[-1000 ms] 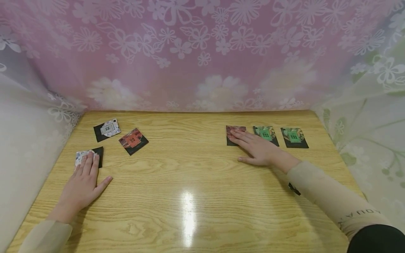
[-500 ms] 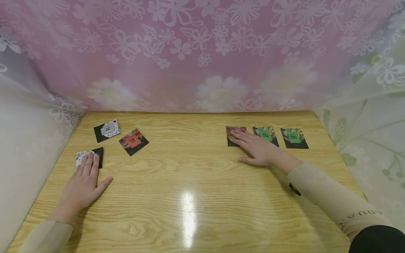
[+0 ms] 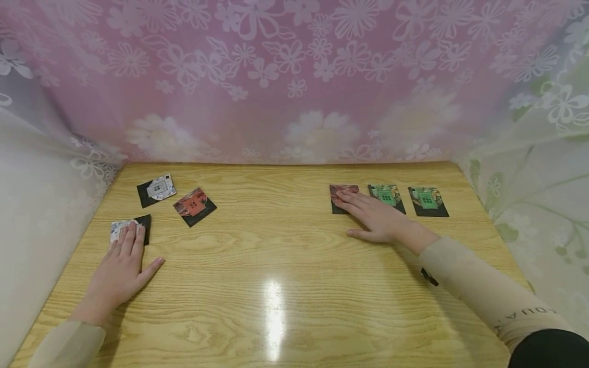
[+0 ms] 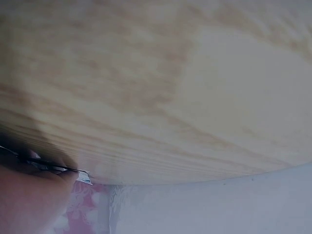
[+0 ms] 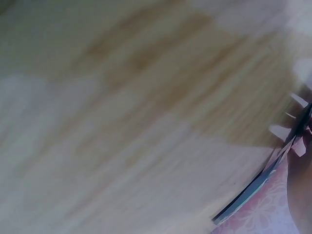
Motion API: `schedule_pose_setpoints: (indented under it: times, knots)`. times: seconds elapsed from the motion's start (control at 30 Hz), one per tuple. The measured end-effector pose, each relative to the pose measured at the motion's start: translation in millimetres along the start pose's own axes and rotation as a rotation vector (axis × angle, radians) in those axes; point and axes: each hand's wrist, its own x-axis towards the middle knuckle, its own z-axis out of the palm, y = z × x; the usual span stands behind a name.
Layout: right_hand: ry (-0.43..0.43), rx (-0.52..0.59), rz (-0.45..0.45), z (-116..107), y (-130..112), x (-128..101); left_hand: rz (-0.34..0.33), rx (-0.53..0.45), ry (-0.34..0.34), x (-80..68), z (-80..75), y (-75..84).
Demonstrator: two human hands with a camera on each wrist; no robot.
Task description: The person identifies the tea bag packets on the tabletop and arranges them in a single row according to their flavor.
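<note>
We see our left hand point(image 3: 120, 268) lying flat on the wooden table point(image 3: 276, 255) at the near left, fingers straight and together, thumb spread out to the right. Its fingertips rest on the white-patterned card point(image 3: 129, 229), which lies flat on the table just past the hand, its black part showing at the right edge. Our right hand point(image 3: 375, 219) lies flat at the far right, fingers straight, pressing on the dark red card point(image 3: 341, 192); only the far and left parts of that card show beyond the fingers.

To the right of the dark red card, in the same row, lie a green card point(image 3: 385, 196) just beside our hand and a second green card point(image 3: 427, 200) farther right, each flat on the wood. At the far left lie a grey-and-white card point(image 3: 156, 189) and, to its right and a little nearer, an orange card point(image 3: 194, 205), both turned at an angle. The two wrist views show only blurred wood grain close up, with a card edge at the corner of each
</note>
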Motion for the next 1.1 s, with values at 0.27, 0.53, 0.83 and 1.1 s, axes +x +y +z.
schedule_pose_setpoints:
  times: [0.27,0.53,0.83,1.1]
  knots:
    - [0.019,0.002,-0.016,-1,-1,-1,-0.009,-0.001,-0.011,0.1,-0.6,0.4]
    - [0.029,-0.006,-0.029,-2,-1,-1,-0.004,-0.007,0.001,-0.1,0.1,0.9]
    - [0.041,-0.055,-0.044,-2,-3,0,-0.003,-0.007,0.000,-1.4,0.1,2.0]
    - [0.105,-0.032,-0.096,-7,-17,16,0.002,0.002,0.012,-1.3,0.7,1.3]
